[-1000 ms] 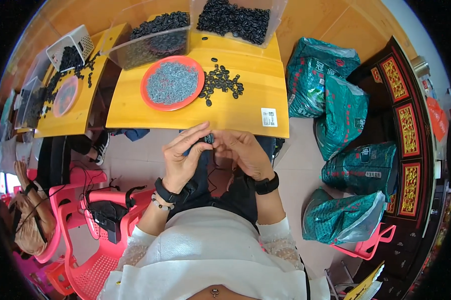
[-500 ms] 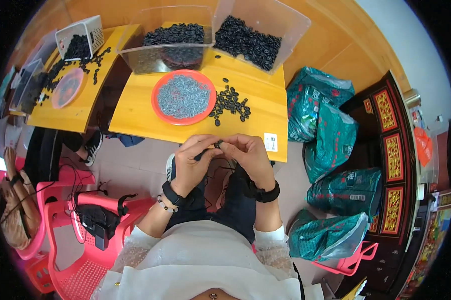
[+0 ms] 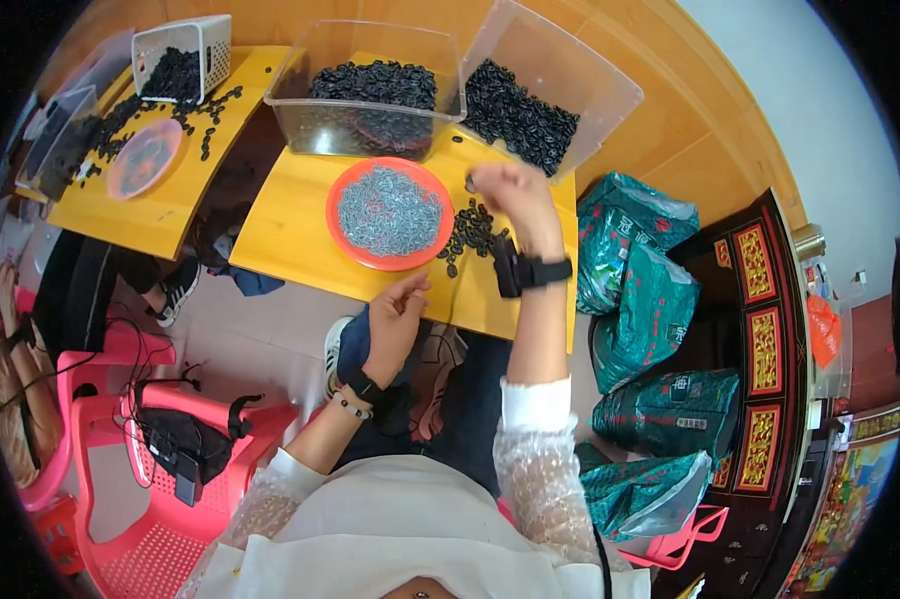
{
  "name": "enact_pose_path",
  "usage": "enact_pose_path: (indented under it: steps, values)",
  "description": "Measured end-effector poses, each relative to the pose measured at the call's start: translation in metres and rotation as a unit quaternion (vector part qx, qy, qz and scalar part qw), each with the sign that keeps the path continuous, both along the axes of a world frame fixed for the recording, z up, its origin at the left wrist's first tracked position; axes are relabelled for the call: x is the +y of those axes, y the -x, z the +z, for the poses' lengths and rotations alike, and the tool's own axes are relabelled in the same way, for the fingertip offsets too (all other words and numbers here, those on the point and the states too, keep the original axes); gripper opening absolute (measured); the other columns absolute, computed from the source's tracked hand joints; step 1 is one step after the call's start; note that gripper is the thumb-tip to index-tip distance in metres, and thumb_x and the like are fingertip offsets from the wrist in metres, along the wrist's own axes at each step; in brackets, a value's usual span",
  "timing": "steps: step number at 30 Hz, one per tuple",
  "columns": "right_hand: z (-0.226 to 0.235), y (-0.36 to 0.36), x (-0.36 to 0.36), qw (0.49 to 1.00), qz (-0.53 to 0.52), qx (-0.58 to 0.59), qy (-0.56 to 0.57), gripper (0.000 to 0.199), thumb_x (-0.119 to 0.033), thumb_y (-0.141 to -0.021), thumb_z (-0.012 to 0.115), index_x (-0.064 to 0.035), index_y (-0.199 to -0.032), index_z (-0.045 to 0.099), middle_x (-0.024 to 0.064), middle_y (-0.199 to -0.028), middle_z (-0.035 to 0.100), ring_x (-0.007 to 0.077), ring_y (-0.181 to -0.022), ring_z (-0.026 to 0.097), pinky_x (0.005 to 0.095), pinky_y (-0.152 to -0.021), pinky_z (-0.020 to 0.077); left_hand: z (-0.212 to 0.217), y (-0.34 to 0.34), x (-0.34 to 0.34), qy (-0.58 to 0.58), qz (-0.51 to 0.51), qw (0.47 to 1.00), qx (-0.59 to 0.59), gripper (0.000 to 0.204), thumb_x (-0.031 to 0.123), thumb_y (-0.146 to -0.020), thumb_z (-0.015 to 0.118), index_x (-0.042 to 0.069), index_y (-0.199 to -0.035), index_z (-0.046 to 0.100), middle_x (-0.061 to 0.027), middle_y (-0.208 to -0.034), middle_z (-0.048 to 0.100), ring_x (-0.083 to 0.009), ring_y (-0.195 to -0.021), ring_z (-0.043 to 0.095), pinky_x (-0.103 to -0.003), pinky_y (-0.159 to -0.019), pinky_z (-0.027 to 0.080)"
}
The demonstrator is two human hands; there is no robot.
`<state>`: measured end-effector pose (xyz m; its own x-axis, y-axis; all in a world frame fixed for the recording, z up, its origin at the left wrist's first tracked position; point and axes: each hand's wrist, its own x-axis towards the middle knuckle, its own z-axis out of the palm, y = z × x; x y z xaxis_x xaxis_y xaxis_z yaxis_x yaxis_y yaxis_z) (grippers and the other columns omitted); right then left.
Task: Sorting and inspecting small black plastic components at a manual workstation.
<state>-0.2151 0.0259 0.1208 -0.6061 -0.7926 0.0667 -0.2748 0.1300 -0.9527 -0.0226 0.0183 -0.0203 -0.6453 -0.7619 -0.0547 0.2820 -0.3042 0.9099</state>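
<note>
Beads: one small black bead (image 3: 469,184) sits pinched at the fingertips of my right hand (image 3: 510,195), above the loose pile (image 3: 473,232) beside the red plate (image 3: 390,213). It looks light, hard and slick, best taken by its rim, I judge. My left hand (image 3: 394,324) hangs half-curled, apparently empty.

Bright, even daylight, soft shadows under the table (image 3: 300,250), mild glare on the clear bins (image 3: 570,70), strong fisheye bending toward black corners, right hand (image 3: 510,195) slightly motion-blurred.
</note>
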Motion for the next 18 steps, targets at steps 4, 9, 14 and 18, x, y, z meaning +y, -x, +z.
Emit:
enact_pose_path:
  steps: [4, 9, 14, 18]
  values:
    - [0.046, 0.020, -0.085, 0.987, 0.037, -0.121, 0.102, 0.036, -0.015, -0.083, 0.062, 0.0022, -0.114, 0.054, 0.0039, -0.089, 0.061, 0.0100, -0.075, 0.057, 0.0239, -0.066, 0.0486, -0.003, 0.001, 0.001, -0.028, -0.038, 0.999, 0.013, 0.026, 0.010, -0.091, 0.052, -0.001, -0.114, 0.058, -0.0025, -0.100, 0.062, -0.0065, -0.082, 0.056, -0.021, -0.073, 0.046]
    - [0.061, 0.005, -0.107, 0.987, 0.048, -0.133, 0.081, 0.044, -0.015, -0.088, 0.056, 0.0036, -0.126, 0.044, 0.0083, -0.104, 0.060, 0.0133, -0.090, 0.059, 0.0276, -0.076, 0.0501, 0.000, 0.002, 0.004, -0.005, -0.016, 1.000, 0.012, 0.026, 0.011, -0.092, 0.052, -0.002, -0.113, 0.058, -0.0017, -0.099, 0.062, -0.0062, -0.081, 0.056, -0.020, -0.075, 0.045]
    - [0.058, -0.008, -0.059, 0.994, 0.077, -0.080, 0.005, 0.031, -0.023, -0.090, 0.055, 0.0009, -0.110, 0.059, 0.0055, -0.099, 0.065, 0.0088, -0.086, 0.060, 0.0231, -0.076, 0.0480, -0.014, -0.001, 0.000, -0.017, -0.063, 0.998, -0.015, 0.026, 0.012, -0.092, 0.051, -0.003, -0.113, 0.057, -0.0020, -0.099, 0.062, -0.0065, -0.079, 0.056, -0.020, -0.076, 0.045]
    - [0.043, -0.007, -0.003, 0.995, 0.034, 0.023, -0.089, 0.028, -0.024, -0.090, 0.055, 0.0002, -0.100, 0.064, 0.0046, -0.088, 0.066, 0.0073, -0.078, 0.060, 0.0219, -0.068, 0.0485, -0.009, -0.002, 0.002, 0.060, -0.078, 0.993, -0.064, 0.023, 0.009, -0.089, 0.052, -0.003, -0.107, 0.060, -0.0052, -0.091, 0.065, -0.0082, -0.075, 0.058, -0.021, -0.072, 0.047]
